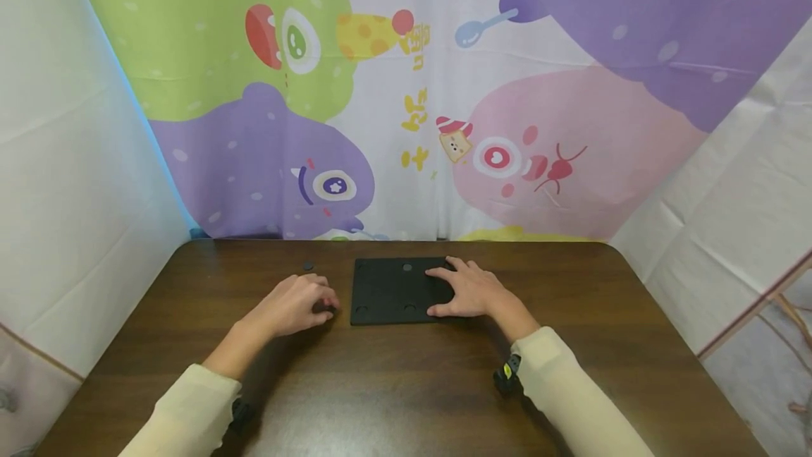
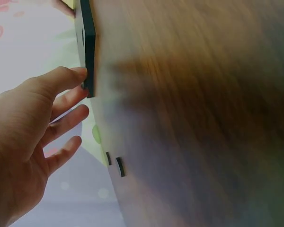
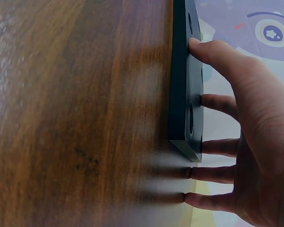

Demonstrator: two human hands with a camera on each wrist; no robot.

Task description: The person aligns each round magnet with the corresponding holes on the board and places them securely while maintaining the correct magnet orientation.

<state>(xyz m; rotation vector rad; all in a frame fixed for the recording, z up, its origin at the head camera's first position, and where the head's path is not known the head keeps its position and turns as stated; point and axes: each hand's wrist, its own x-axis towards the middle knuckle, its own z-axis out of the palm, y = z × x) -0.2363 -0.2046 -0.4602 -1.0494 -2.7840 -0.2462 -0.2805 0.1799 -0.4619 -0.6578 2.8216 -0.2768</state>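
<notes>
A flat black rectangular board (image 1: 387, 291) with several round hollows lies near the table's back edge. My right hand (image 1: 469, 291) rests on its right part, fingers spread; in the right wrist view the thumb (image 3: 210, 51) touches the top face, while two outer fingers reach past the board's end. Left of the board, my left hand (image 1: 298, 305) hovers low over the table with loosely bent fingers and nothing seen between them. A small dark disc (image 1: 308, 266) lies beyond it. The left wrist view shows two dark discs, the nearer disc (image 2: 120, 167) and a farther disc (image 2: 109, 158).
The brown wooden table (image 1: 380, 386) ends just behind the board at a curtain (image 1: 393, 196) printed with cartoon figures. White fabric walls (image 1: 82, 161) stand on both sides. A dark wrist camera (image 1: 506, 376) sits beneath the right sleeve.
</notes>
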